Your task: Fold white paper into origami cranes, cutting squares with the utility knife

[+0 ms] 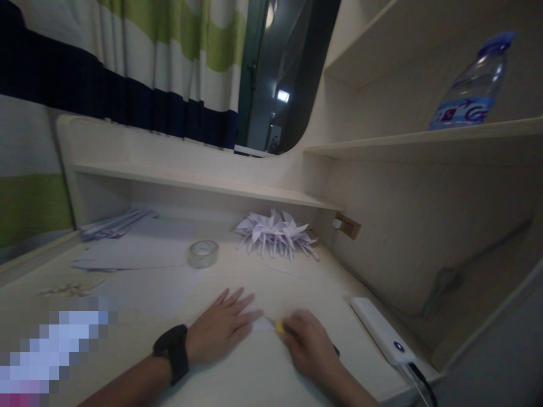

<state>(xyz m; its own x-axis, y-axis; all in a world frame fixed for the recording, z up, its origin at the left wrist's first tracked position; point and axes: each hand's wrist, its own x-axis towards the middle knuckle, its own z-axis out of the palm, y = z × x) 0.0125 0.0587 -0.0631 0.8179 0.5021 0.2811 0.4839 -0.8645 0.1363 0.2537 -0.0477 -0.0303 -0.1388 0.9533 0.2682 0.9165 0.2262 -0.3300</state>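
My left hand [223, 327], a black watch [172, 347] on its wrist, lies flat with fingers spread on the desk. Its fingertips rest on a small piece of white paper [263, 324]. Just to the right, my right hand [307, 342] is closed around a yellow and black utility knife [280, 327]. The thin tip of the knife points left at the paper, close to my left fingers; whether it touches is too blurred to tell. Most of the handle is hidden in my fist.
Several folded paper pinwheels [274, 232] are heaped at the back. A tape roll [202, 254] stands beside white paper sheets [136, 246] on the left. A white power bank [379, 330] with cables lies by the right wall. A water bottle [473, 85] is on the shelf.
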